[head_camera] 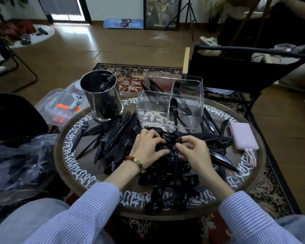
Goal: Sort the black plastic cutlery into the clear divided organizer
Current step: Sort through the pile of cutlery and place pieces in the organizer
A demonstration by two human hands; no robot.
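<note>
The round table (pixel 72 143) with its white lettered border is mostly buried under a heap of black cutlery (pixel 116 136), forks, knives and spoons mixed, spread from the steel canister (pixel 102 97) across to a pink power bank (pixel 243 136). Behind the heap stands the clear organizer (pixel 169 103), and only a handful of pieces are sorted: 2 spoons (pixel 174 110) in the near right compartment, some forks and knives in the far ones. I judge the job barely begun. The left hand (pixel 146 147) rests curled on the pile; whether it grips anything I cannot tell. The right hand (pixel 194 150) pinches a fork (pixel 177 152) by its neck.
</note>
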